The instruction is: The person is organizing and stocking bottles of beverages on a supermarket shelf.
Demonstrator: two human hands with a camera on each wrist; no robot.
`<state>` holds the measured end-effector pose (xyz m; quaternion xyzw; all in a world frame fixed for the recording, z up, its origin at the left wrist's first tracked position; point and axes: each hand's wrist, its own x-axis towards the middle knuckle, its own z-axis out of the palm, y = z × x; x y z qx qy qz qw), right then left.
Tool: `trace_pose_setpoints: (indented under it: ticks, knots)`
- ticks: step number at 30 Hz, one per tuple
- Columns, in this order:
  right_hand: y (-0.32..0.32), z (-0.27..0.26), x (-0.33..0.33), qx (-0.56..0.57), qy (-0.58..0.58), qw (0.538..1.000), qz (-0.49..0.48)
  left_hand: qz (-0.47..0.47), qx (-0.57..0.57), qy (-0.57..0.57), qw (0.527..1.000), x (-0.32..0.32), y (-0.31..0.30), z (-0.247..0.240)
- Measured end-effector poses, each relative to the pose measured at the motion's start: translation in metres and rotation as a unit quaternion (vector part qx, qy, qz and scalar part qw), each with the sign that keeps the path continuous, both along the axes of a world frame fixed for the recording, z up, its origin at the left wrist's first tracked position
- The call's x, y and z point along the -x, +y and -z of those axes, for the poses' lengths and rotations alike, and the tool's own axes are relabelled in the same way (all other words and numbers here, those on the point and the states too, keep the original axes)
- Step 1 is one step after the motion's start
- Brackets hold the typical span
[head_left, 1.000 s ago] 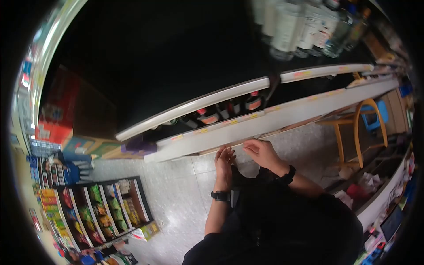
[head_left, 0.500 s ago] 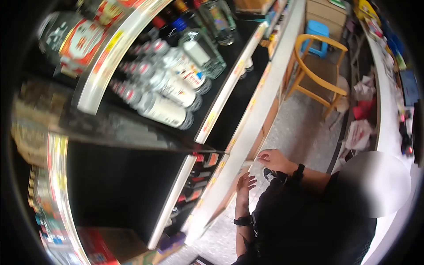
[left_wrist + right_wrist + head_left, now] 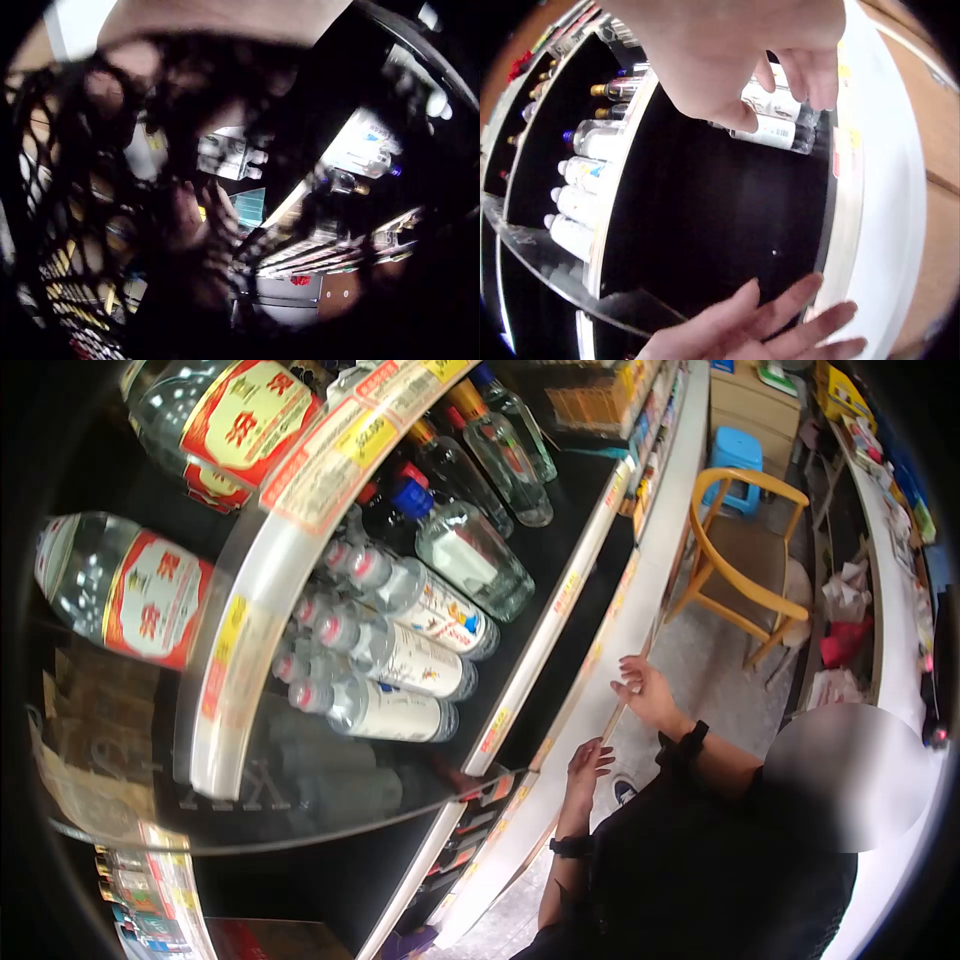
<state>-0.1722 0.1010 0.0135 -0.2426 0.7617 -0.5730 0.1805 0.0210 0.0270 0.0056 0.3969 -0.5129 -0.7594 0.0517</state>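
In the head view my left hand (image 3: 588, 765) is raised in front of the white lower shelf edge (image 3: 545, 800), its fingers loosely bent and holding nothing. My right hand (image 3: 648, 695) is a little further forward and to the right, also bare, with fingers relaxed. From the right wrist view, the right hand (image 3: 750, 56) hangs across the top, partly covering clear bottles with white labels (image 3: 765, 133) on a black shelf. Below them the left hand (image 3: 769, 330) reaches in with its fingers spread. A dark mesh pattern covers much of the left wrist view.
White-labelled bottles (image 3: 405, 710) stand grouped on the shelf, near a blue-capped bottle (image 3: 470, 560). Large red-labelled bottles (image 3: 155, 595) are to the left by a price-tag rail (image 3: 220, 700). A wooden chair (image 3: 740, 550) and blue stool (image 3: 735, 465) stand in the aisle beside a counter.
The head view has swung right along the shelves and come nearer the bottles. The floor snack rack has left view. Both hands stay raised and hold nothing.
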Motion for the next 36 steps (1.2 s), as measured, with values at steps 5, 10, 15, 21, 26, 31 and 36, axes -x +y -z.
trace_pose_setpoints:
  ticks: [5,10,15,21,26,31,36]
  knots:
    - [-0.072,-0.008,0.114,0.063,0.052,0.996,0.024,-0.032,-0.004,-0.015,0.999,0.082,-0.020,-0.004]
    - [-0.144,0.004,0.219,0.100,0.179,0.977,-0.052,-0.071,-0.041,0.015,0.997,0.157,-0.038,-0.008]
    - [-0.185,0.072,0.268,0.212,0.033,0.964,-0.156,-0.087,-0.098,0.061,0.990,0.203,-0.053,-0.004]
    - [-0.165,0.060,0.286,0.028,0.278,0.949,-0.145,-0.120,-0.137,0.066,0.981,0.230,-0.059,0.002]
    - [-0.133,-0.008,0.250,0.223,0.090,0.971,-0.021,-0.138,-0.138,0.078,0.978,0.232,-0.055,0.012]
    - [-0.086,-0.009,0.212,0.229,-0.058,0.972,-0.004,-0.179,-0.125,0.098,0.971,0.218,-0.049,0.003]
    - [-0.038,-0.047,0.147,0.227,0.005,0.974,0.013,-0.154,-0.088,0.114,0.978,0.173,-0.040,-0.011]
